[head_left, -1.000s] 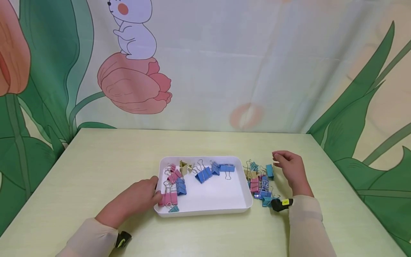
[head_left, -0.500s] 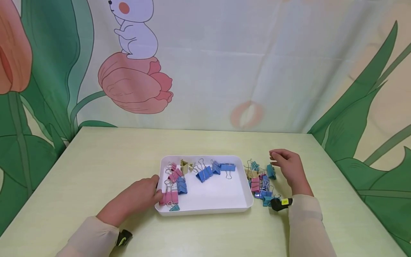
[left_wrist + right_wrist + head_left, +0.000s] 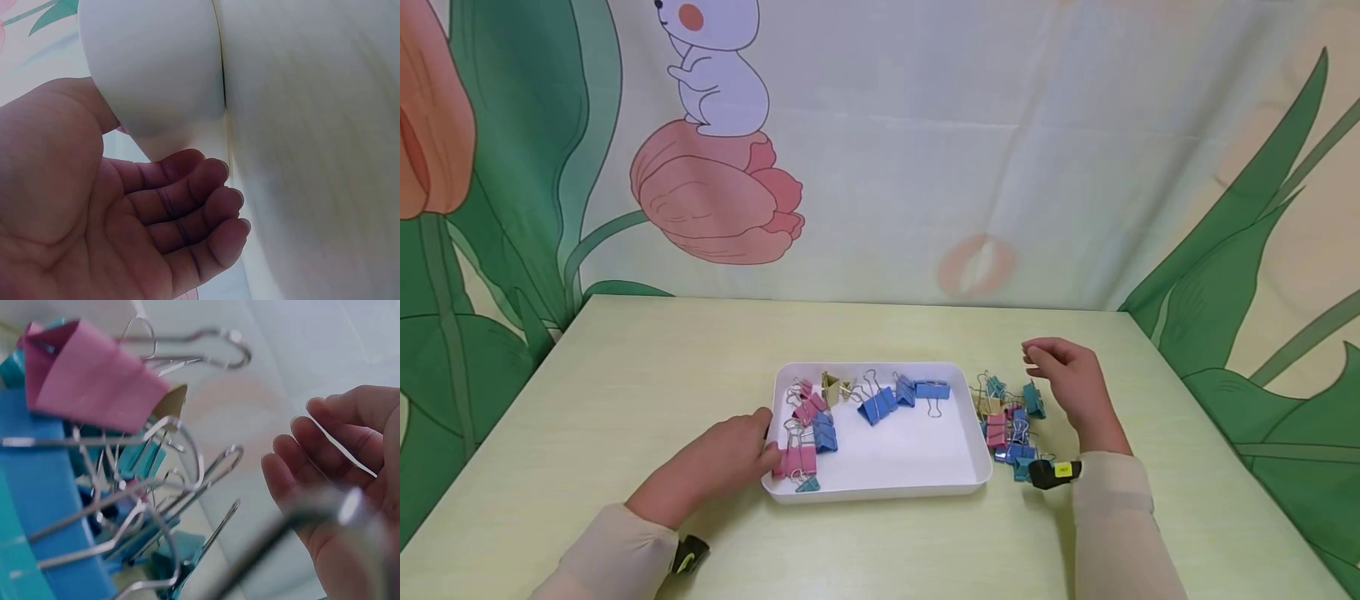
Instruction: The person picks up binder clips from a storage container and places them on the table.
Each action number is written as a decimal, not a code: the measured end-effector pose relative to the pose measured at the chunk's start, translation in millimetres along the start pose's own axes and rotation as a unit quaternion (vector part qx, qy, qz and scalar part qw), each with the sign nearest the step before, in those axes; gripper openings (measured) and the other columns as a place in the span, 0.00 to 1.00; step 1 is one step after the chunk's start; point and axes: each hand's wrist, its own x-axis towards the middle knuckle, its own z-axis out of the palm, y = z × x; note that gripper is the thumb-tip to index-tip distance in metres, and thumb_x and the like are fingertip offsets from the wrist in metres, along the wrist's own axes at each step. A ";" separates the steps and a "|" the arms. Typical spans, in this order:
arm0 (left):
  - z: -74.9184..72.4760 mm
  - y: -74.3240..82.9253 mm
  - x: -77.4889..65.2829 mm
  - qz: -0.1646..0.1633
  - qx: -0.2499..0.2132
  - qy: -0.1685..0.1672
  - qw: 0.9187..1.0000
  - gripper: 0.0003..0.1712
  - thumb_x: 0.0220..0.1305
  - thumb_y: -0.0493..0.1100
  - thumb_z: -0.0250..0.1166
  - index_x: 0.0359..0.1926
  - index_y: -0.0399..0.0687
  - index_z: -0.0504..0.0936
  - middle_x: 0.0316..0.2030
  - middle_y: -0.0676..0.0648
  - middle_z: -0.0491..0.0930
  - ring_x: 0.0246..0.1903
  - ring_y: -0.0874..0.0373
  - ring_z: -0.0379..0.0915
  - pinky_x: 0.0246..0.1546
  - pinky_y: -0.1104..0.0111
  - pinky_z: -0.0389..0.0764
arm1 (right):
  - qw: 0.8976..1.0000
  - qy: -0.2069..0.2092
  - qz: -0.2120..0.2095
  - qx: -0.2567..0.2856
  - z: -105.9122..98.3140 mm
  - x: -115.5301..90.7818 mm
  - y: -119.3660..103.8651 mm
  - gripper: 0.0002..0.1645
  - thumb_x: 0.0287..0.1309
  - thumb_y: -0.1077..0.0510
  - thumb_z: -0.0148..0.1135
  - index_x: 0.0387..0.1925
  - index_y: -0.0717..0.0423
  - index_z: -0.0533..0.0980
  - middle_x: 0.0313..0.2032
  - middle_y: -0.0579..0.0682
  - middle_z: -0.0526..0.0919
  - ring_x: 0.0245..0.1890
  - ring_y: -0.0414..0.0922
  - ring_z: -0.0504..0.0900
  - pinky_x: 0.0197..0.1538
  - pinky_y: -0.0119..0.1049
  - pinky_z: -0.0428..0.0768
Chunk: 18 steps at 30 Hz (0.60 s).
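Observation:
My left hand grips the left end of a white tray, thumb over the rim. In the left wrist view its fingers curl against the tray's outer wall. Inside the tray lie pink binder clips, gold ones, blue ones and a small teal one. My right hand hovers just beyond a heap of binder clips right of the tray, its bent fingers holding nothing. Nearest to it is a teal binder clip. A pink binder clip stands out close to the right wrist camera.
The pale wooden table reaches back to a printed curtain with tulips and a white animal. The heap sits right beside the tray's right rim, and its near clips are partly covered by the black wrist camera.
My right hand has lifted away from the teal binder clip, moving up and slightly left. That clip has tilted a little. My left hand stays on the tray.

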 end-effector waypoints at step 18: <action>1.5 -1.5 -0.1 0.005 0.004 0.008 1.000 0.22 0.63 0.46 0.55 0.49 0.31 0.69 0.28 0.46 0.72 0.28 0.55 0.68 0.33 0.63 0.70 | 0.996 -0.058 -0.065 -0.009 20.2 -7.8 -27.1 0.20 0.65 0.47 0.57 0.53 0.52 0.77 0.52 0.53 0.80 0.48 0.47 0.82 0.53 0.44 0.80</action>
